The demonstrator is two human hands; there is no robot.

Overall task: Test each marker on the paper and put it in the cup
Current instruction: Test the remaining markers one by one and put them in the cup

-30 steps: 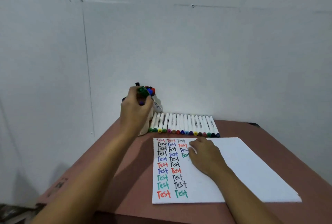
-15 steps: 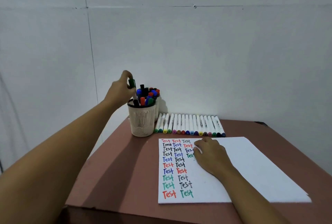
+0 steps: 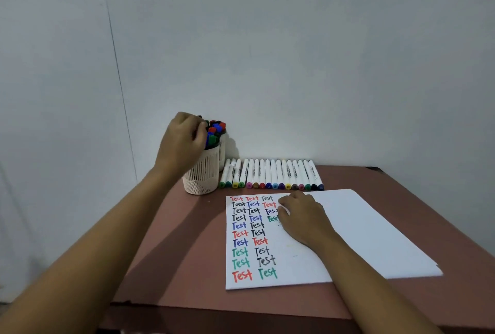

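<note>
Several markers [image 3: 216, 129] against left fingers [image 3: 196, 126]

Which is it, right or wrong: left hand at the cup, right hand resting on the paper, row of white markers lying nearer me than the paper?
Wrong. The head view shows the row of white markers lying beyond the paper, toward the wall, not nearer you. The left hand at the cup and right hand resting on the paper are correct.
</note>
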